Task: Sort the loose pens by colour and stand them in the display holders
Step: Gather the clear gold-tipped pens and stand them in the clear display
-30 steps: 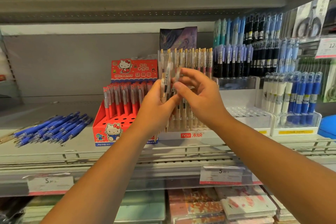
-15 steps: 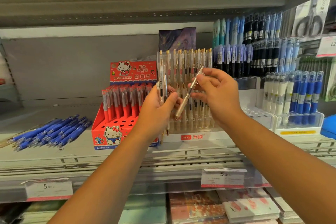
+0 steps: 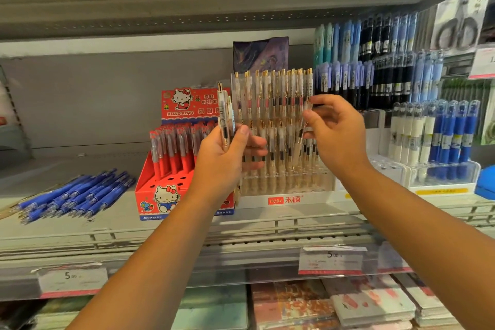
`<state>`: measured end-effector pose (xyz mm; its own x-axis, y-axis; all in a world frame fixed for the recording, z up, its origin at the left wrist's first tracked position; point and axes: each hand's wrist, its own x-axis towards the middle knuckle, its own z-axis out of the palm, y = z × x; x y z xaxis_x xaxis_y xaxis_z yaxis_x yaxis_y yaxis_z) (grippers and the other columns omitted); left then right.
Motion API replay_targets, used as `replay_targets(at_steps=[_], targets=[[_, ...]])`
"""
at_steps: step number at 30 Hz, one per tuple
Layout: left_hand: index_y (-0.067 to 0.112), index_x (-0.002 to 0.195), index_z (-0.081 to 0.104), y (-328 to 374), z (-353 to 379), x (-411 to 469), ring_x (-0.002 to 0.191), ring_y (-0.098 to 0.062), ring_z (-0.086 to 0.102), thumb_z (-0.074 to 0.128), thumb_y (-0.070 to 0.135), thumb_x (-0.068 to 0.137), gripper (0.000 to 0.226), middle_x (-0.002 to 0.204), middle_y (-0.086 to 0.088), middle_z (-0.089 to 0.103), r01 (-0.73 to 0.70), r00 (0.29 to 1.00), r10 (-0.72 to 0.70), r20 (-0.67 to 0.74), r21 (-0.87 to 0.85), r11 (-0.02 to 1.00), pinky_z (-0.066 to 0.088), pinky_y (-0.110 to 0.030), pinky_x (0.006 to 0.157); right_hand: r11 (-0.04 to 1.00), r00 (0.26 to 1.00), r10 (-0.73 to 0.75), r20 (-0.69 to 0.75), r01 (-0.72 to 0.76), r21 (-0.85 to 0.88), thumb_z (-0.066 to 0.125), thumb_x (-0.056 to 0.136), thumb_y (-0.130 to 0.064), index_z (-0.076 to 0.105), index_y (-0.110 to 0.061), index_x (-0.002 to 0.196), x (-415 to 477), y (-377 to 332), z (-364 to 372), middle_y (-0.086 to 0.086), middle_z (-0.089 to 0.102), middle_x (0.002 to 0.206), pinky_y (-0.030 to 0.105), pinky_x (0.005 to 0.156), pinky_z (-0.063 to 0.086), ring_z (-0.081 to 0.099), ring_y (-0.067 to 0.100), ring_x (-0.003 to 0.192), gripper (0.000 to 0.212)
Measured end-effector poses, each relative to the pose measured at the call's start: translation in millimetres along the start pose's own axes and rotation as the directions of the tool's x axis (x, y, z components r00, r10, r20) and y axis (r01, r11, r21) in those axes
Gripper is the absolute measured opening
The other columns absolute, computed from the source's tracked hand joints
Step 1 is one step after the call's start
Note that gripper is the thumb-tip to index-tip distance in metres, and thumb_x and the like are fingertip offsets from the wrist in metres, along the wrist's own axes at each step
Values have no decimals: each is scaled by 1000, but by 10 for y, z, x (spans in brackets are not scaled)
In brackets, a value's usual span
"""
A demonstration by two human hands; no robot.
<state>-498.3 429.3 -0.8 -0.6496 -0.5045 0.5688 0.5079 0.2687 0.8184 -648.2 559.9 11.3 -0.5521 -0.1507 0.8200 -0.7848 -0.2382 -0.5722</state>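
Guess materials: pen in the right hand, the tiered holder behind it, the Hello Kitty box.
Pen in the right hand: clear, slightly frosted plastic barrel; gold-coloured trim, metal or plated, can't tell. Tiered holder: transparent glossy tiers, probably acrylic. Hello Kitty box: likely printed cardboard; flat red panels, punched holes.

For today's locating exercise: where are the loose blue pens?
Head view, far left: the blue pens lie on the shelf, beside the red Hello Kitty box.

The one wide-angle camera, worn on the head, looked straight ahead and slightly down into the shelf, close up to the display holders at mid-frame.
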Motion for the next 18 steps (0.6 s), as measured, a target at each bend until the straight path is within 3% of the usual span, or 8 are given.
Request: replay_targets(at_steps=[3, 8, 11, 14, 16, 18], targets=[[14, 105, 61, 12, 2, -8, 88, -26, 73, 50, 21, 102, 14, 93, -8, 74, 12, 1000, -12, -9, -18, 1000, 62, -45, 69, 999, 997, 49, 59, -48, -23, 66, 92, -11, 62, -20, 109, -19, 20, 29, 5, 67, 92, 25, 61, 60, 68, 17, 86, 19], [1, 102, 63, 11, -2, -24, 90, -26, 72, 49, 18, 103, 22, 92, -10, 75, 10, 1000, -10, 21, 1, 1000, 62, -43, 76, 975, 967, 194, 167, -172, -137, 68, 91, -15, 61, -24, 102, -30, 102, 48, -1, 68, 88, 23, 60, 59, 69, 14, 84, 16], [0, 104, 62, 11, 10, -38, 89, -26, 73, 45, 19, 104, 25, 92, -12, 76, 0, 999, -1, 35, 19, 1000, 61, -36, 78, 951, 967, 189, 169, -137, -276, 71, 89, -21, 61, -26, 97, -45, 134, 52, -7, 68, 86, 28, 65, 57, 66, 8, 81, 13], [1, 106, 61, 9, 11, -34, 89, -24, 73, 44, 22, 105, 27, 92, -8, 77, -17, 999, 15, 31, 68, 998, 60, -34, 79, 948, 972, 174, 157, -122, -296, 71, 88, -23, 61, -27, 93, -49, 119, 42, -9, 68, 86, 26, 67, 54, 65, 5, 81, 12], [4, 106, 61, 10, 4, -30, 89, -19, 72, 44, 25, 105, 27, 93, -3, 77, -23, 1000, 20, 24, 114, 993, 58, -36, 81, 950, 972, 176, 158, -126, -285, 72, 88, -22, 62, -27, 93, -49, 107, 36, -10, 68, 87, 23, 70, 53, 65, 5, 82, 12], [12, 104, 63, 16, -4, -26, 92, -4, 68, 43, 31, 104, 27, 95, 7, 77, -45, 999, 42, 18, 201, 979, 50, -31, 86, 948, 974, 166, 157, -113, -298, 73, 87, -23, 66, -27, 97, -50, 93, 30, -12, 66, 87, 17, 70, 47, 62, 1, 82, 12]])
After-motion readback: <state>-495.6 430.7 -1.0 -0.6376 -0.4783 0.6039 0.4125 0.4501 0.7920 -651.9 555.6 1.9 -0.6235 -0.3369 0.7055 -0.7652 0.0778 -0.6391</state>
